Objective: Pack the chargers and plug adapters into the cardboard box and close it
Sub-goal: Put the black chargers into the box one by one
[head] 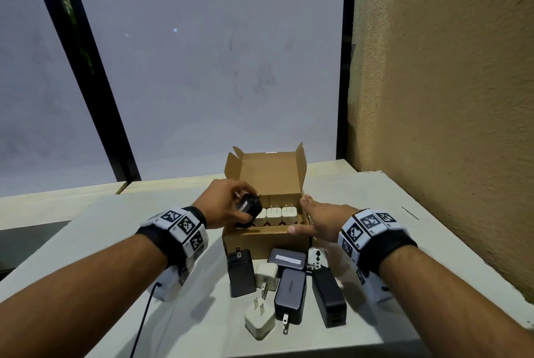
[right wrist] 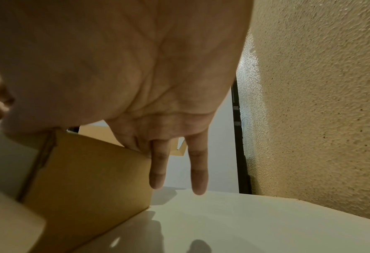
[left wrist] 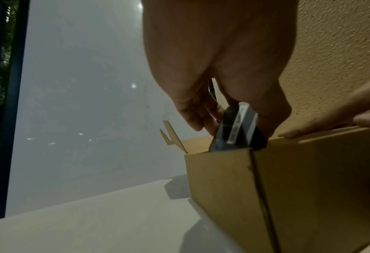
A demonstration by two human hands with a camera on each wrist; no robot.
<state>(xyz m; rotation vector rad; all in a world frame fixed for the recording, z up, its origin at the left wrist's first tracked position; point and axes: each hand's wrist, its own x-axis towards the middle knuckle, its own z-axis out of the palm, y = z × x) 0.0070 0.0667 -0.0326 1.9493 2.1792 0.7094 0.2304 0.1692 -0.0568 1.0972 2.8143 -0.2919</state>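
The box (head: 264, 237) stood open on the white table (head: 361, 242), its lid (head: 270, 172) upright at the far side. Inside it, three white chargers (head: 274, 215) stood in a row with their prongs pointing up. The left hand (head: 228, 204) held a black adapter (head: 249, 207) over the left end of the box, with the fingers and the thumb curled around it. In the left wrist view the adapter (left wrist: 236, 130) was partly below the rim of the box (left wrist: 309, 188), at the left corner. The right hand (head: 320, 217) lay against the right side of the box with straight fingers, and the thumb (head: 296, 230) rested on the front rim. In the right wrist view two fingers (right wrist: 158, 164) pointed down along the right wall of the box (right wrist: 93, 171), spread a little apart.

In front of the box, more pieces lay on the table: a black charger (head: 241, 274) on the left, a small white plug (head: 267, 272) beside it, a grey charger (head: 290, 292) in the middle, and a long black charger (head: 329, 297) on the right. A flat grey block (head: 287, 259) and a white adapter (head: 317, 258) lay just before the front wall of the box. Another white plug (head: 260, 323) lay nearest to the person. A textured wall (head: 448, 68) stood to the right, and a window (head: 202, 68) was behind the table.
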